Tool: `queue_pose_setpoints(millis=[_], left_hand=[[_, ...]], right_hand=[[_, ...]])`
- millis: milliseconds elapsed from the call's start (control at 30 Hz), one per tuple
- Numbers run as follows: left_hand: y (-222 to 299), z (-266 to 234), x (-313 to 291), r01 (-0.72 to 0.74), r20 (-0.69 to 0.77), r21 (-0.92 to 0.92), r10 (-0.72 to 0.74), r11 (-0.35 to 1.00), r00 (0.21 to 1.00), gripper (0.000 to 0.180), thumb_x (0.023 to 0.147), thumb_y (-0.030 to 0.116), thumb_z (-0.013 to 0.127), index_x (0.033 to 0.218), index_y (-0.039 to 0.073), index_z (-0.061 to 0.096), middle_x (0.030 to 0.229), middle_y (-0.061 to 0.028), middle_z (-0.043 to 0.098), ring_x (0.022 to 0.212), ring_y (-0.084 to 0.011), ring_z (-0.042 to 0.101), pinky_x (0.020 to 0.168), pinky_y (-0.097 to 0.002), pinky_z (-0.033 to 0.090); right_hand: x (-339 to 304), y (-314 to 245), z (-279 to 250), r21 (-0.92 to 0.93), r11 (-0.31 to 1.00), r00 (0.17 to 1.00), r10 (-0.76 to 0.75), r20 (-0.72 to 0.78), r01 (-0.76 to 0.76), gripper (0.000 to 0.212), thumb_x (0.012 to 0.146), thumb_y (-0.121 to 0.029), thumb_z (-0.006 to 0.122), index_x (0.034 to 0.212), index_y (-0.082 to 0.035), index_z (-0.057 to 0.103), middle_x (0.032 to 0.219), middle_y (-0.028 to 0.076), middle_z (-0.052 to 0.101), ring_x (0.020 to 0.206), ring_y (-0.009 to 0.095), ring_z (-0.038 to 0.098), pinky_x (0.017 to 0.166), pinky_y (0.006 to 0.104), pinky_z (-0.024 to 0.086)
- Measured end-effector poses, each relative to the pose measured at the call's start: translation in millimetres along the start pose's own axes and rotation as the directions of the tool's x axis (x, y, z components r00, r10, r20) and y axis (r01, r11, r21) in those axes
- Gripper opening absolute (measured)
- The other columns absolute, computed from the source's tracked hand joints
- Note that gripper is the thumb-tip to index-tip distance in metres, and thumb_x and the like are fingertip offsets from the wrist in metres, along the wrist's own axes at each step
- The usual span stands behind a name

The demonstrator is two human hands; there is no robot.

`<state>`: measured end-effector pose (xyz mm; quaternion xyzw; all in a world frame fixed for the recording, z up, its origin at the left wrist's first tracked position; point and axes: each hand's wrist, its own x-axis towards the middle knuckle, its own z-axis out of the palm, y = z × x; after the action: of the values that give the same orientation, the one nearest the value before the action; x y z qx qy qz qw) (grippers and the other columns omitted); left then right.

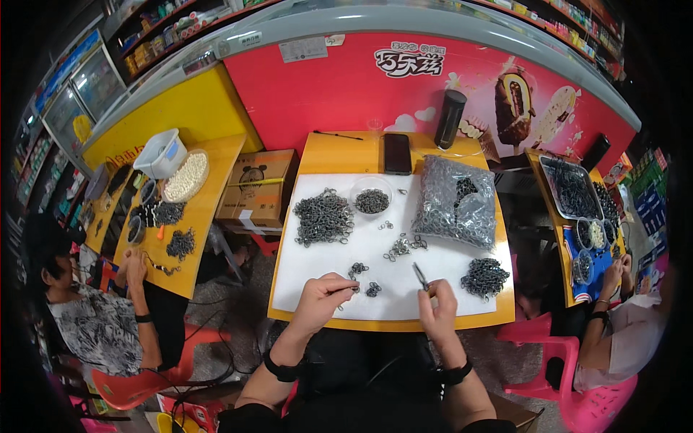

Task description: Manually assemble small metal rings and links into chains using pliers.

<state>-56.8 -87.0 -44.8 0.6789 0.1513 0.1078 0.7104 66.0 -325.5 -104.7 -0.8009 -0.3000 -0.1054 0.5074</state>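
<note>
My left hand (323,299) pinches a small dark metal link at the near edge of a white foam sheet (390,292). A short bunch of linked pieces (357,269) lies just beyond those fingertips, and a smaller cluster (373,289) rests beside them. In my right hand (439,307) is a slim pointed metal tool (420,274), its tip directed away from me; whether it is pliers or tweezers I cannot tell. Loose links (404,247) are scattered farther up the sheet. Larger heaps sit at left (323,218) and at right (484,278).
Behind are a clear tub of small metal parts (371,201), a bulging plastic bag of links (455,203), a phone (398,154) and a dark cylinder (450,119). People work at side tables (206,216) to left and right. A pink chest freezer (325,94) borders the back.
</note>
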Motion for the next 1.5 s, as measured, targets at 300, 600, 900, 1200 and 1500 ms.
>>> queue_pose_setpoints(millis=[300,600,900,1200,1500], left_hand=[[39.0,-44.7,39.6,-0.206,0.013,0.539,0.236,0.817,0.972,0.009,0.074,0.001,0.079,0.084,0.000,0.077,0.078,-0.0104,0.073,0.076,-0.0194,0.068,0.069,-0.0298,0.050],[76.7,-73.3,78.2,-0.139,-0.084,0.661,0.257,0.738,0.963,0.008,0.075,-0.003,0.074,0.082,-0.005,0.073,0.074,-0.0086,0.070,0.067,-0.0128,0.064,0.062,-0.0267,0.049],[50.7,-57.9,124.0,-0.146,-0.014,0.861,0.310,0.488,0.951,0.017,0.071,0.006,0.075,0.086,-0.002,0.075,0.080,-0.0194,0.070,0.070,-0.0314,0.069,0.068,-0.0383,0.055],[-3.4,-18.7,106.8,-0.233,0.172,0.897,0.187,0.377,0.967,0.018,0.081,0.010,0.072,0.097,0.002,0.076,0.088,-0.0191,0.073,0.078,-0.0352,0.069,0.071,-0.0400,0.054],[-46.8,16.7,65.6,-0.262,0.147,0.900,0.325,0.347,0.934,0.016,0.081,0.008,0.075,0.095,0.003,0.075,0.095,-0.0142,0.062,0.088,-0.0309,0.066,0.077,-0.0396,0.055]], right_hand=[[12.5,25.6,-0.4,-0.202,0.970,0.984,-0.155,-0.089,0.134,0.022,0.079,-0.007,0.072,0.082,-0.006,0.051,0.090,0.013,0.058,0.085,0.034,0.055,0.075,0.0445,0.039],[12.8,26.7,-0.4,-0.239,0.962,0.982,-0.162,-0.098,0.134,0.024,0.075,-0.008,0.074,0.083,-0.005,0.051,0.094,0.013,0.058,0.084,0.033,0.054,0.074,0.0445,0.038],[10.5,25.0,-4.0,-0.244,0.960,0.982,-0.163,-0.098,0.136,0.023,0.076,-0.008,0.074,0.084,-0.005,0.052,0.095,0.014,0.058,0.085,0.034,0.054,0.074,0.0442,0.038],[9.2,28.2,-2.5,-0.211,0.969,0.979,-0.158,-0.126,0.129,0.023,0.076,-0.009,0.074,0.085,-0.005,0.053,0.096,0.014,0.059,0.087,0.034,0.055,0.075,0.0440,0.039],[9.4,28.8,0.0,-0.234,0.960,0.974,-0.187,-0.127,0.154,0.022,0.078,-0.011,0.074,0.084,-0.005,0.054,0.095,0.013,0.059,0.087,0.034,0.055,0.075,0.0446,0.038]])
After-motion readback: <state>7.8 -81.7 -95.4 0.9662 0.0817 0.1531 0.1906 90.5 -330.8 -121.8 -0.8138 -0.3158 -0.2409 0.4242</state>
